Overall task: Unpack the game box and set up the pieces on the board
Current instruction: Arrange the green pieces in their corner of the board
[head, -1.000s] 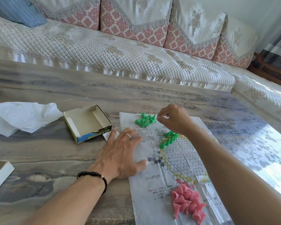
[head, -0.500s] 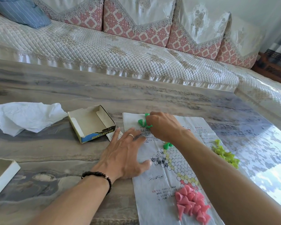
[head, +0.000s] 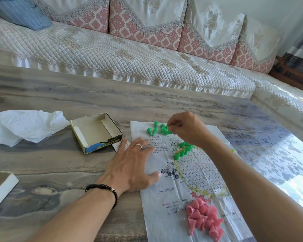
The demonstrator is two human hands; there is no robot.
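The paper board (head: 187, 173) lay flat on the tabletop (head: 51, 172), a row of green pieces (head: 183, 151) standing on its upper point. At twelve o'clock of the sheet sat a loose heap of green pieces (head: 156, 130), where the right hand (head: 185, 128) pinched one between thumb and fingertips. The left hand (head: 131, 166) lay spread, pressing the sheet's nine o'clock edge. Pink pieces (head: 204, 217) were piled at six o'clock. The open game box (head: 96, 131) stood at ten o'clock, crumpled white paper (head: 24, 124) beyond it.
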